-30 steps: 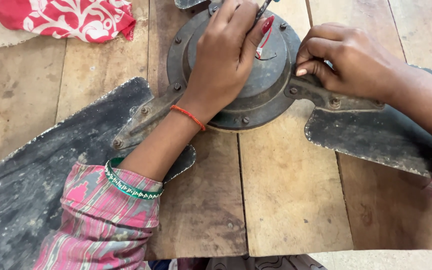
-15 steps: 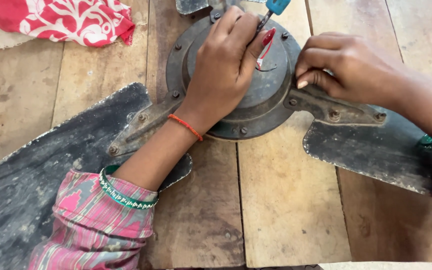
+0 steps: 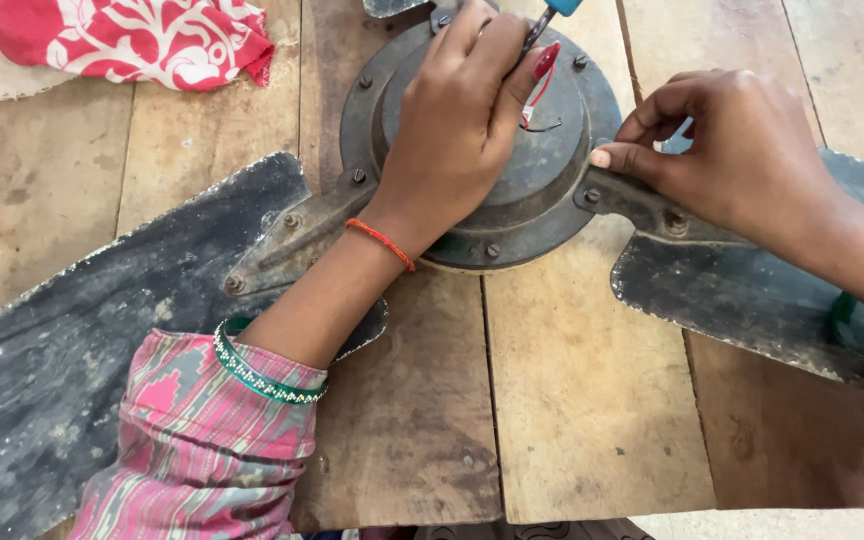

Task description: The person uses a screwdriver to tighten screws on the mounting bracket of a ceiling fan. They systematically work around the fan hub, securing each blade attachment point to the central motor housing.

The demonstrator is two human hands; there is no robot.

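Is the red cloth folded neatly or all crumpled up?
Crumpled. The red cloth lies bunched in uneven wrinkles at the table's far left corner, its top cut off by the picture's edge.

Left hand (image 3: pixel 462 130) presses on round grey fan motor housing (image 3: pixel 552 190), fingers pinching blue-handled tool (image 3: pixel 550 15). Right hand (image 3: pixel 742 150) grips blade bracket (image 3: pixel 642 205). Dusty fan blades (image 3: pixel 82 350) lie on wooden table (image 3: pixel 582 400). Red-white cloth (image 3: pixel 132 40) top left.

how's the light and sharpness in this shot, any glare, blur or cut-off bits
Head view: soft, even daylight, no glare on the dull fan motor housing; only faint shadows under the left hand and right hand; wood grain and bolts look sharp; the blue-handled tool and the red patterned cloth are cropped by the top edge.
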